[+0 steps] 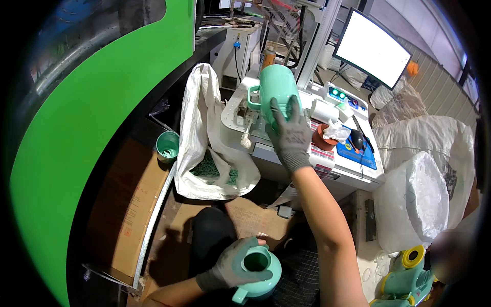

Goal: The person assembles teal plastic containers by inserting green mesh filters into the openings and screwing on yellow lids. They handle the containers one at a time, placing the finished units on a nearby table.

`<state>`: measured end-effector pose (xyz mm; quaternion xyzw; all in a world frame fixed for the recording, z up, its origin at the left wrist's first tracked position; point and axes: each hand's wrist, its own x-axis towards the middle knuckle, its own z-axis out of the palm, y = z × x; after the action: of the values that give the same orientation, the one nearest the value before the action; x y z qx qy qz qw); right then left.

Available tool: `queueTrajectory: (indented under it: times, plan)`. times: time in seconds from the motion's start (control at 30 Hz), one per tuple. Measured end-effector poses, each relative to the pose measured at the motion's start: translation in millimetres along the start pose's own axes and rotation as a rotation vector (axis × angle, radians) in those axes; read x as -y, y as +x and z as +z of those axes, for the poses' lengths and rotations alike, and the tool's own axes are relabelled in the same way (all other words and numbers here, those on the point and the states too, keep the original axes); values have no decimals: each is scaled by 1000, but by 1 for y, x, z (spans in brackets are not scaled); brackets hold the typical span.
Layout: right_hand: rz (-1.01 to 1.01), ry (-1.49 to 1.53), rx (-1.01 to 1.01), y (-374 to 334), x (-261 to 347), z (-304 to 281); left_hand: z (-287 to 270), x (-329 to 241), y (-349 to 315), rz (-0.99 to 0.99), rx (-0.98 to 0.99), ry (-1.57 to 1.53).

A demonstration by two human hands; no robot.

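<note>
My right hand point(291, 133), in a grey glove, is stretched forward and grips the lower end of a mint-green jug point(277, 84) with a side handle. That jug lies over the perforated metal plate point(235, 116) of a white bench machine. Low in front of my lap, my left hand point(232, 265), also gloved, is wrapped round a second mint-green jug point(273, 270). Its round dark mouth faces up, and a short handle or spout sticks out toward me.
A white woven sack point(197, 123) with green scraps stands left of the bench, beside a green cup point(168, 146) and a cardboard box point(135, 225). On the bench are a brown pot point(323, 138) and a mouse point(356, 138). Green-and-yellow jugs point(404, 281) sit lower right, near plastic bags point(409, 204).
</note>
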<state>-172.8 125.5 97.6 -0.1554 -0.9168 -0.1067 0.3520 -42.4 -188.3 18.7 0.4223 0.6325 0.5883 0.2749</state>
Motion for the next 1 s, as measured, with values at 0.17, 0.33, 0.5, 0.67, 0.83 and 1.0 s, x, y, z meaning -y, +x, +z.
queueTrajectory:
  times: [0.17,0.33,0.5,0.67,0.83,1.0]
  plan:
    - [46,-150,240,23,31,39,-10,-10,-11,59,-15,48]
    - [58,-153,381,32,42,34,-18,-10,-12,100,25,94]
    - [113,-143,448,36,33,28,-7,-17,0,167,140,67]
    - [-158,-70,-25,-12,30,17,-2,-14,-12,122,102,166]
    - [-244,55,117,-122,-6,-87,19,-8,-9,140,81,-14]
    - [-8,-91,237,-190,-72,-162,21,-14,-11,73,166,-87]
